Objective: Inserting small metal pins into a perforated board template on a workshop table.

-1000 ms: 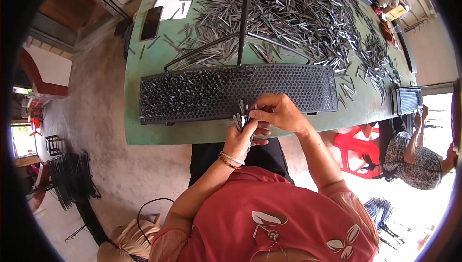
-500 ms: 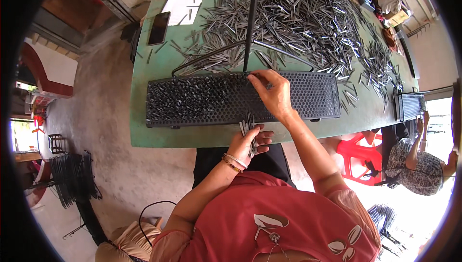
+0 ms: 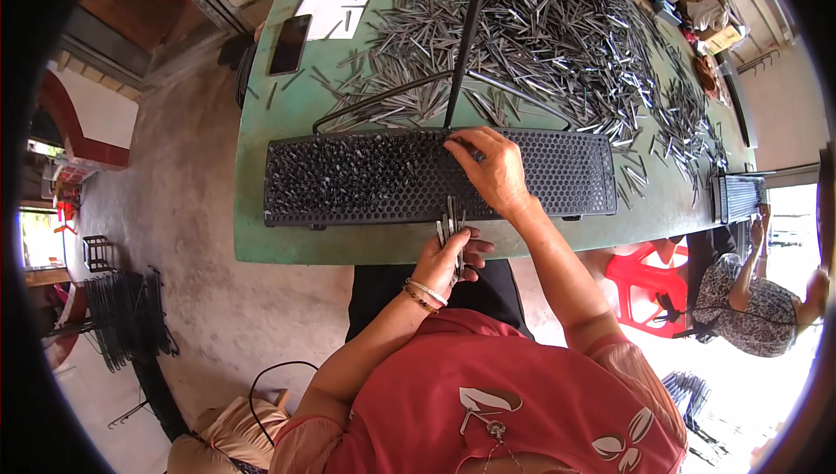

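Note:
A long black rack (image 3: 557, 169) full of round holes lies across the near part of the table. Dark strips (image 3: 344, 176) stand packed in the holes of its left half, while holes on the right side show bare. My right hand (image 3: 495, 169) is over the rack's middle, thumb and fingers pinched at its far edge; what they hold is too small to make out. Just in front of the rack's near edge, my left hand (image 3: 448, 256) is closed around a small bunch of thin metal strips (image 3: 451, 220), their ends pointing up past the thumb.
A large heap of dark strips (image 3: 531, 30) covers the far table. A black metal rod (image 3: 470, 34) with side arms rises behind the rack. A phone (image 3: 290, 45) and white paper (image 3: 335, 11) lie far left. Another person (image 3: 749, 300) works at a similar rack (image 3: 738, 198) on the right, near a red stool (image 3: 644, 287).
My right hand has shifted very slightly at the rack's far edge. The bunch in my left hand has spread a little. The view has tilted slightly.

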Action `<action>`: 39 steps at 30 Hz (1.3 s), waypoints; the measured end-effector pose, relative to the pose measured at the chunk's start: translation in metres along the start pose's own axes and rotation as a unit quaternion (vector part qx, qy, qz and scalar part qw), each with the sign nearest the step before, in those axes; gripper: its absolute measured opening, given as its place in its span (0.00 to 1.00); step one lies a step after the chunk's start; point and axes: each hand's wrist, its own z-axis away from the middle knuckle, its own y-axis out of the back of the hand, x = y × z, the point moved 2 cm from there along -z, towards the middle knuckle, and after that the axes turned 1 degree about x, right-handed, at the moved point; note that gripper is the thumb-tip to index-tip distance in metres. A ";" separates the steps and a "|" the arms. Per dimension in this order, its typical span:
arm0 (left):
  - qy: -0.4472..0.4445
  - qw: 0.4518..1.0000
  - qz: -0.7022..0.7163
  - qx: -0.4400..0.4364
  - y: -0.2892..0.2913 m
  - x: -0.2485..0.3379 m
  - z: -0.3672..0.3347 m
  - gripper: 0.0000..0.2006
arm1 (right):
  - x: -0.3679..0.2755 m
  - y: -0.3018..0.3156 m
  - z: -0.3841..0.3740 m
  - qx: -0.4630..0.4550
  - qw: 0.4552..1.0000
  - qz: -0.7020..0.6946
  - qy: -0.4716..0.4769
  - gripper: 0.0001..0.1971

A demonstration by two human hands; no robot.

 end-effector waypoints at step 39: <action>-0.108 0.991 -0.028 -0.071 0.007 0.009 0.023 0.15 | -0.027 0.032 0.051 -0.169 0.865 -0.367 -0.298 0.12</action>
